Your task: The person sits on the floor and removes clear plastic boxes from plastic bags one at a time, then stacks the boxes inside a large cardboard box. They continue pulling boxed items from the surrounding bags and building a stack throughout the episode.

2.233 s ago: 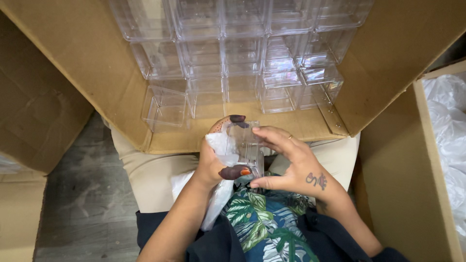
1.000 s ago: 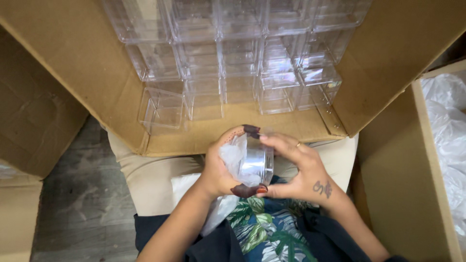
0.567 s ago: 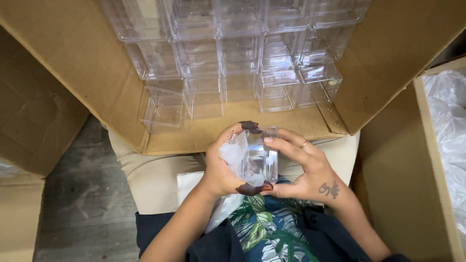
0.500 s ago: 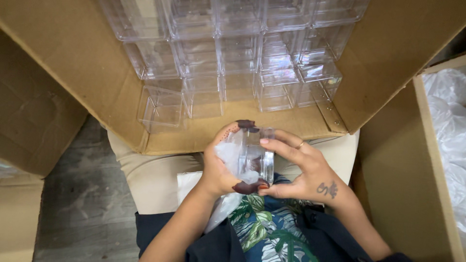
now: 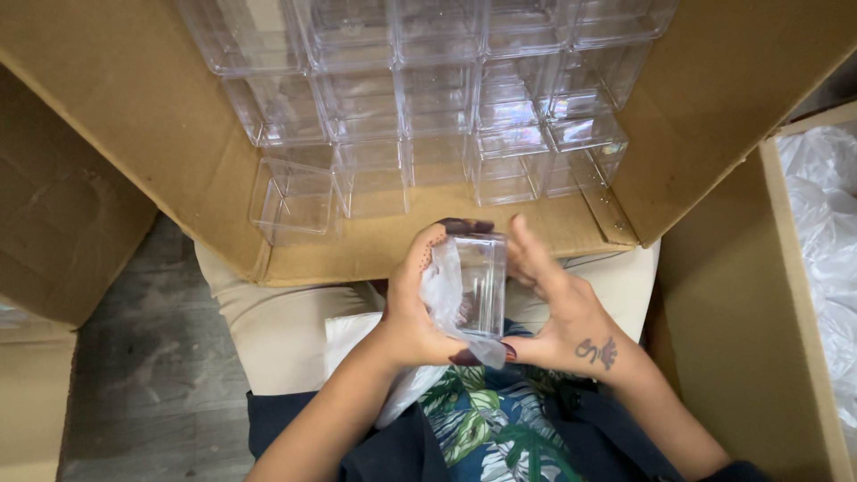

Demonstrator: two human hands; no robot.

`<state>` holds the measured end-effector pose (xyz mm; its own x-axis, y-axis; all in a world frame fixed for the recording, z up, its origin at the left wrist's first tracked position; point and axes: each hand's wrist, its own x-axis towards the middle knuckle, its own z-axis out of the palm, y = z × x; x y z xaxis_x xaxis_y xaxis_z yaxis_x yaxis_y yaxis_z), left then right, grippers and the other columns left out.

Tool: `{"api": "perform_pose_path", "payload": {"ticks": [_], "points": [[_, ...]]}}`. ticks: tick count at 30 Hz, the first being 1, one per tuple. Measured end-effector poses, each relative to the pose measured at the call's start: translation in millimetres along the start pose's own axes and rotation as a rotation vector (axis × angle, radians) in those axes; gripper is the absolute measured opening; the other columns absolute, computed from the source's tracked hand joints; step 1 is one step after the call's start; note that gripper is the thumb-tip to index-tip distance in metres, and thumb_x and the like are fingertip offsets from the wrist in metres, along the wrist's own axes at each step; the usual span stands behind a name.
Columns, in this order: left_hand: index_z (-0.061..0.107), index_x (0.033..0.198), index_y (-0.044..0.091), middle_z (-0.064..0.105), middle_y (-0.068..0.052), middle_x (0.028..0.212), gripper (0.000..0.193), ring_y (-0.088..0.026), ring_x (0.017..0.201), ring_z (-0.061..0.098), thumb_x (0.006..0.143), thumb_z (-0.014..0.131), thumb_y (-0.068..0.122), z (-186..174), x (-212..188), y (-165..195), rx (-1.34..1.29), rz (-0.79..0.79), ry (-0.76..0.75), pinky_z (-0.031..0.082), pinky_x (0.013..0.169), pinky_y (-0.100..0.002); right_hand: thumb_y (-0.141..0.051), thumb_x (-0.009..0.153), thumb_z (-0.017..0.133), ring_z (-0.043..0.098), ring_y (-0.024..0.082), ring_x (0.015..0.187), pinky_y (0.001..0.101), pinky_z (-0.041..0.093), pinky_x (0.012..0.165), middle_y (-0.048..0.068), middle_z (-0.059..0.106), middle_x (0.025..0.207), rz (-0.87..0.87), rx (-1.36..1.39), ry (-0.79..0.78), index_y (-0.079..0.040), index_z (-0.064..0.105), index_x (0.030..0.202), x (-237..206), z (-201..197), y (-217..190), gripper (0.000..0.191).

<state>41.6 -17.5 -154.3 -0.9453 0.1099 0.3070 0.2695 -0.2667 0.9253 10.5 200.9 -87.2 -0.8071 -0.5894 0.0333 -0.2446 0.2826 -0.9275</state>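
Both hands are together over the lap, clamped on a clear box (image 5: 480,284). The left hand (image 5: 412,308) grips its left side along with a thin plastic bag (image 5: 439,295); the right hand (image 5: 562,308) presses its right side. Beyond them, an open carton (image 5: 134,116) holds stacked clear boxes (image 5: 428,98). White plastic (image 5: 826,223) lies far right.

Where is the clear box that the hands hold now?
In the head view, the clear box sits at centre, between the left hand and right hand, just below the open carton.
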Motion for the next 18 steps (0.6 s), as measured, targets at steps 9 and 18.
{"api": "perform_pose_path", "payload": {"ticks": [9, 18], "points": [[0.056, 0.145, 0.001, 0.055, -0.017, 0.148, 0.092, -0.027, 0.144, 0.051, 0.064, 0.094, 0.019, -4.7, 4.8, 10.0, -0.053, -0.052, -0.124, 0.04, 0.126, -0.041, -0.023, 0.065, 0.096, 0.065, 0.018, 0.116, 0.0363, 0.056, 0.095, 0.015, 0.066, 0.131, 0.344, 0.54, -0.086, -0.002, 0.048, 0.149, 5.9, -5.7, 28.2, 0.099], [0.059, 0.131, 0.001, 0.054, -0.022, 0.141, 0.063, -0.042, 0.123, 0.06, 0.083, 0.089, 0.029, -91.2, 8.8, 22.4, 1.398, -0.18, 0.691, 0.051, 0.099, -0.045, -0.037, 0.077, 0.082, 0.053, 0.037, 0.129, 0.0509, 0.042, 0.106, 0.017, 0.061, 0.138, -0.093, -0.883, 0.049, -0.008, 0.058, 0.141, 76.7, -58.0, 9.7, 0.074]]}}
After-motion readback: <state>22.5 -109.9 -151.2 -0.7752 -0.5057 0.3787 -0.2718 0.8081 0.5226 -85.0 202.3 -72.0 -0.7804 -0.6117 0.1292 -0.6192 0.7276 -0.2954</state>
